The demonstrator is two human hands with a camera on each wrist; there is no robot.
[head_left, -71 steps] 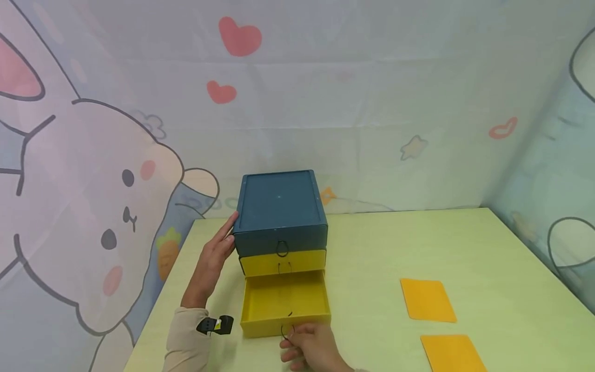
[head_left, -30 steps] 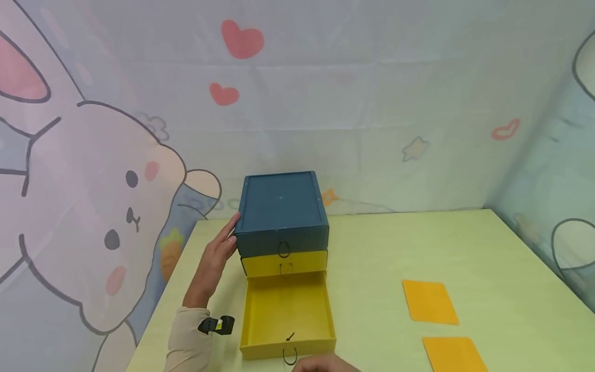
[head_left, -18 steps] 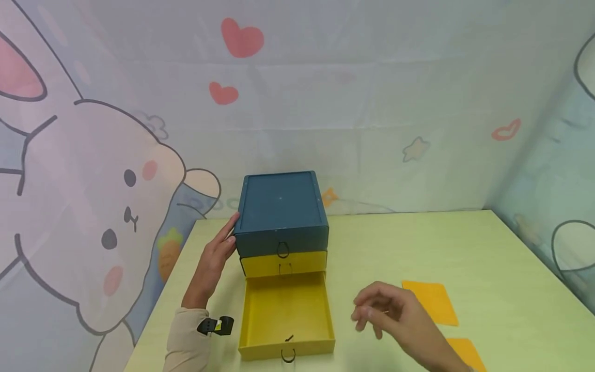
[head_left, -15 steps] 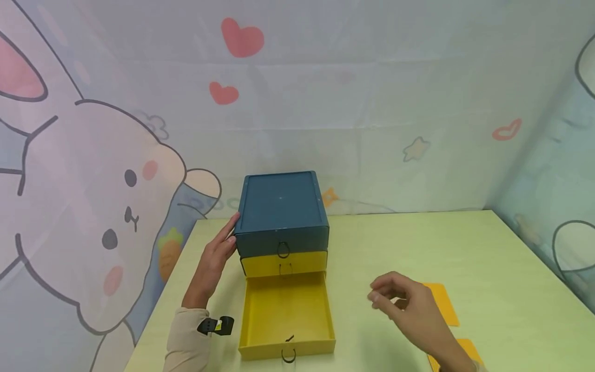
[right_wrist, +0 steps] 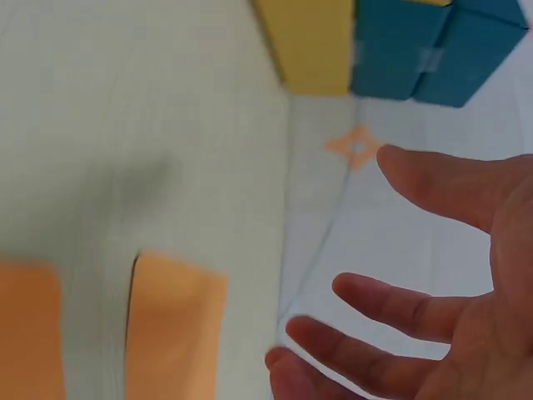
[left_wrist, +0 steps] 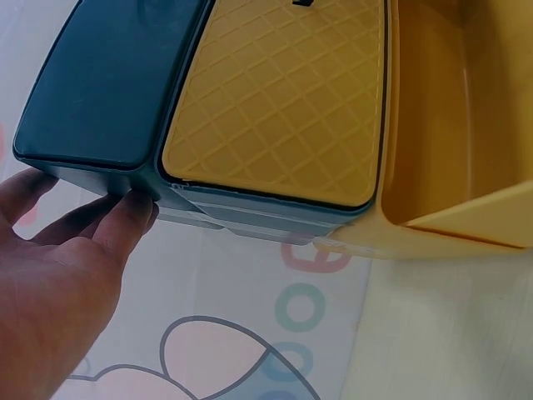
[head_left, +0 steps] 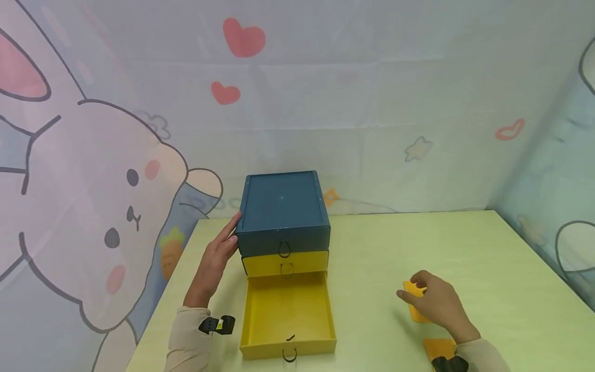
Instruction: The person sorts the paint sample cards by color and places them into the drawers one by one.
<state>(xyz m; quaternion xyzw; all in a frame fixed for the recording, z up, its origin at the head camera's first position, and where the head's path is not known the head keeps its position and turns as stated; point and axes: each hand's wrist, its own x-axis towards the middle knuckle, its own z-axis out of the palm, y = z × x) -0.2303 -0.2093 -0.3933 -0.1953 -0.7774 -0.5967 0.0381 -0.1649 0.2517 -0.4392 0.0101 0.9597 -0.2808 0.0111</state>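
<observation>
A small drawer cabinet stands toward the back of the table, blue on top with yellow drawers below. Its bottom yellow drawer is pulled out and holds nothing visible; a black ring handle hangs at its front. My left hand rests against the cabinet's left side, fingers touching the blue part. Over the farther orange square hovers my right hand, thumb and fingers apart, holding nothing. A second orange square lies nearer, partly hidden by the right wrist.
The light green table runs back to a wall cloth printed with a rabbit and hearts. A black wrist strap with a camera sits on the left sleeve.
My right hand pulled the bottom drawer farther out by its ring, let go, and moved right to above the farther orange square. The left hand has stayed on the cabinet.
</observation>
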